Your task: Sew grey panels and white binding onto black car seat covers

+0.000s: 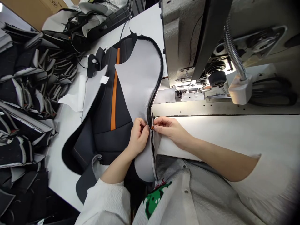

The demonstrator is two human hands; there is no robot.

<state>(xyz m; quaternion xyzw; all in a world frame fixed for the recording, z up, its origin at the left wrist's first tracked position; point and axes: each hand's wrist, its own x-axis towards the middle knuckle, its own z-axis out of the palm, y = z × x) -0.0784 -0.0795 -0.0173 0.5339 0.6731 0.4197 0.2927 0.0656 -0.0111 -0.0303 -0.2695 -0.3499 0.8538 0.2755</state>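
A black seat cover (103,118) with an orange stripe lies on the white table. Its grey-backed panel (142,68) curves along the right side, edged by a dark seam. My left hand (140,136) pinches the grey panel at its edge, thumb and fingers together. Just to the right, my right hand (170,129) has its fingertips pressed together on the seam edge, where a small orange bit (152,127) shows. Both hands are nearly touching, in front of the sewing machine (185,37).
Stacks of dark cut pieces (25,93) fill the left side. A black crate (119,15) and a cardboard box (35,11) stand at the back. White scraps (79,95) lie on the table (59,178). The machine's lit needle area is ahead, right of the panel.
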